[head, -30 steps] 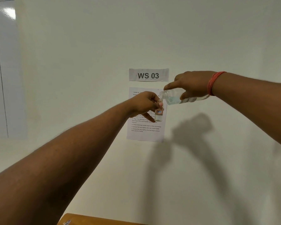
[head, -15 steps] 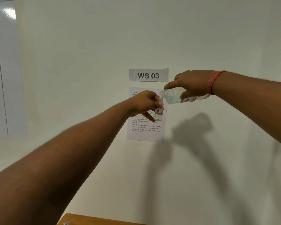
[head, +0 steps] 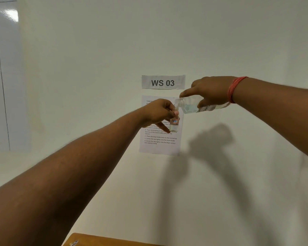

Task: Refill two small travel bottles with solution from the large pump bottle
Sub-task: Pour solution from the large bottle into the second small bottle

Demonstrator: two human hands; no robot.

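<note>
My left hand [head: 158, 112] holds a small clear travel bottle [head: 174, 123] upright in front of the wall; it has a red-and-blue label and a little liquid at its bottom. My right hand [head: 210, 92], a red band on its wrist, grips the large clear bottle [head: 190, 106] tipped almost level, with no cap or pump on it. Its threaded mouth points left and sits just above the small bottle's opening. Pale bluish liquid lies along the large bottle's lower side. Only one travel bottle is in view.
Both arms are stretched out toward a white wall with a "WS 03" sign [head: 163, 82] and a printed instruction sheet [head: 160, 139] below it. A wooden surface edge [head: 96, 240] shows at the bottom. A glossy white panel [head: 2, 77] hangs at the left.
The large bottle's mouth has edged slightly closer over the small bottle's opening. Both hands otherwise stay nearly still.
</note>
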